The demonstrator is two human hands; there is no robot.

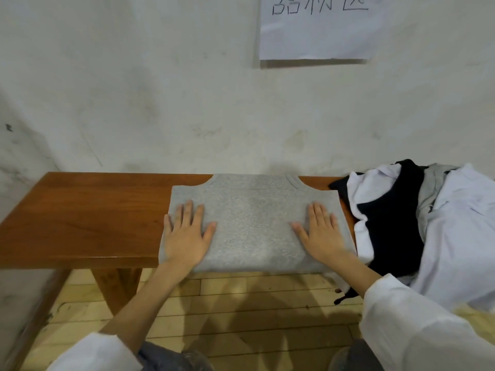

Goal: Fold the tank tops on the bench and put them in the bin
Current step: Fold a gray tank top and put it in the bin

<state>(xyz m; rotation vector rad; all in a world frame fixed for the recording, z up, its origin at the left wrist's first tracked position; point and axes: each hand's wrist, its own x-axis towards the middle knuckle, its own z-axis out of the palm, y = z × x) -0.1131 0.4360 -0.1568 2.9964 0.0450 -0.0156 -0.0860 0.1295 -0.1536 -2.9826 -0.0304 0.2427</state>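
A grey tank top (254, 220) lies flat on the wooden bench (80, 210), folded in half so its armholes and neckline face the wall. My left hand (186, 236) presses flat on its left side with straight, spread fingers. My right hand (320, 232) presses flat on its right side the same way. To the right, a heap of unfolded white, black and grey tank tops (417, 218) covers the bench's right end and hangs over its front. No bin is in view.
The bench stands against a stained white wall, with a paper sign (313, 28) taped above. The bench's left half is bare wood. Below lie a wooden plank floor (241, 311) and the bench's leg (117, 285).
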